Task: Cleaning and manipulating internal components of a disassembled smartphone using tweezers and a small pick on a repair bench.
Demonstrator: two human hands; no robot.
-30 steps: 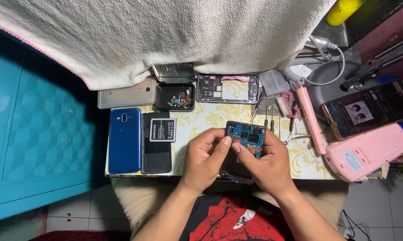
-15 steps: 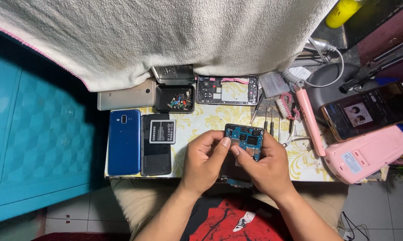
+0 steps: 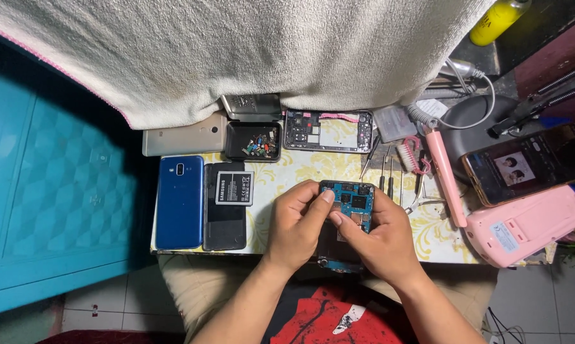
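Both hands meet over the near edge of the small table (image 3: 300,169), holding a blue circuit board (image 3: 354,200) between them. The left hand (image 3: 297,223) pinches the board's left edge, thumb on top near the upper corner and fingers curled beneath; the right hand (image 3: 380,239) cradles it from the right and below, its thumb lying across the lower part of the board face. So both grips are closed on the board, which is lifted slightly off the table and tilted toward the camera, chips facing up. The step in hand looks like inspection or handling of the board taken out of a phone, with the bare phone frame (image 3: 327,130) lying just beyond, at the edge of the towel (image 3: 268,51). A small black tray (image 3: 253,141) of tiny parts sits left of the frame, and screwdrivers (image 3: 380,167) and tweezers (image 3: 421,197) lie just right of the hands. To the left rest a blue phone (image 3: 180,201), a dark phone (image 3: 224,220) with a battery (image 3: 234,188) on it. Any next move calls for a light, steady pinch at the edges, keeping fingers off the components, and one hand free to reach a tool.
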